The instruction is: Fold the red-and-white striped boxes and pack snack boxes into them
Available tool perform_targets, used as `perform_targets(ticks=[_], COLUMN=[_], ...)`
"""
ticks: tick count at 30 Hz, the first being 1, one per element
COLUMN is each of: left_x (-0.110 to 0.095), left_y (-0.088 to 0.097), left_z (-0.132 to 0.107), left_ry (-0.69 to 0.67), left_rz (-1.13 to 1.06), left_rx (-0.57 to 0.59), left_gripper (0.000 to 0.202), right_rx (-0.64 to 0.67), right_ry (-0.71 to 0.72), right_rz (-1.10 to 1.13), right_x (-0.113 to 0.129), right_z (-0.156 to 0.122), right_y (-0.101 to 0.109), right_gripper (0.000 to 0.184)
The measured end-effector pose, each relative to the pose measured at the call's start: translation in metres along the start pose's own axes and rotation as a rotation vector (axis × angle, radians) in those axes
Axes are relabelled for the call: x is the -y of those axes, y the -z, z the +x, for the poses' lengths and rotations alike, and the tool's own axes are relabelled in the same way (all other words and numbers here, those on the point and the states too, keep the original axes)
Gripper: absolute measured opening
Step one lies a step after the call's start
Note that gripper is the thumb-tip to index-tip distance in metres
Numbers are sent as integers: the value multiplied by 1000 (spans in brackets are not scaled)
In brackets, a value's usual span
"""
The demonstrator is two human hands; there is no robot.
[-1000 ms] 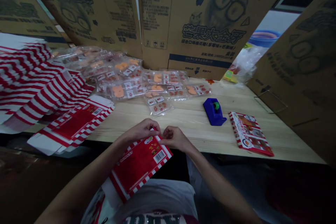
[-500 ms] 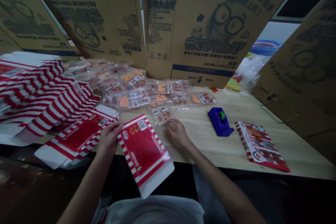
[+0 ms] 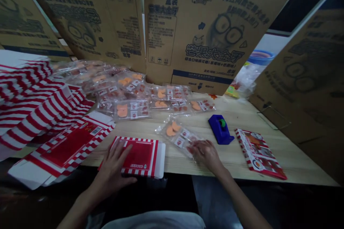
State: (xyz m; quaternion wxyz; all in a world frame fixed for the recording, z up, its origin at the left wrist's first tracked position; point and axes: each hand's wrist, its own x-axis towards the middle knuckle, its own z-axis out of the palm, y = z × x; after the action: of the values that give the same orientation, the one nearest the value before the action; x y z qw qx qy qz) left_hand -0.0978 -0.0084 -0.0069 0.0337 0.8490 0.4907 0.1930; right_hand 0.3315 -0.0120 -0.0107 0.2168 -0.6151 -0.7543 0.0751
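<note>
My left hand (image 3: 115, 166) lies flat with fingers spread on a red and white striped carton (image 3: 142, 157) that rests at the table's near edge. My right hand (image 3: 205, 152) grips the near end of a clear plastic packet (image 3: 178, 135) holding orange pieces and small labels, which lies on the wooden table (image 3: 236, 121) just right of the carton.
A heap of similar clear packets (image 3: 129, 91) lies behind. Flat striped cartons (image 3: 40, 107) are stacked at the left. A blue tape dispenser (image 3: 220, 128) and a printed box (image 3: 259, 154) sit at the right. Large cardboard boxes (image 3: 204, 28) wall in the table.
The carton went from being held in both hands over my lap to lying flat on the table under my left hand. My right hand reached to the packets and drew one nearer.
</note>
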Motion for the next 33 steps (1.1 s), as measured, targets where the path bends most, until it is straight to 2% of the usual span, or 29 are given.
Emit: perform_targets(ticks=[2,5,8,10,13,16,22,27,30,33], left_x=[-5,-12,-17,-20,-26,-32,-38,-47,-52,-55], left_y=[3,7,9,9,9,9,-3,-14,-14,-12], left_z=[16,41,60,65,65,61,62,65,65,64], left_ry=[-117,-158,-146,-139,-92,-1,-8,-20,-44,-98], left_rz=[68,149,182,176,166,173,119,168,182,180], left_rx=[204,443,586,614,577,488,277,97,45,34], left_gripper=[113,121,126,127,129,127,114,107,105,104], right_rx=[-7,-69,-99,-71,-31,-54,-136,-51,43,94], right_ry=[-42,-95,-210,-274,-292,-272,-189,-12,101,130], right_rz=[-65,-48,52,102,160,225,297,303,272,221], right_x=[-5,-1,6,8,8,6,25,56,71,80], right_z=[-5,17,63,94,122,127,103,82,74,72], right_y=[15,21,5,-12,-29,-24,6,0,-4,-6], right_gripper=[27,22,28,23,8,12,16,39,37,33])
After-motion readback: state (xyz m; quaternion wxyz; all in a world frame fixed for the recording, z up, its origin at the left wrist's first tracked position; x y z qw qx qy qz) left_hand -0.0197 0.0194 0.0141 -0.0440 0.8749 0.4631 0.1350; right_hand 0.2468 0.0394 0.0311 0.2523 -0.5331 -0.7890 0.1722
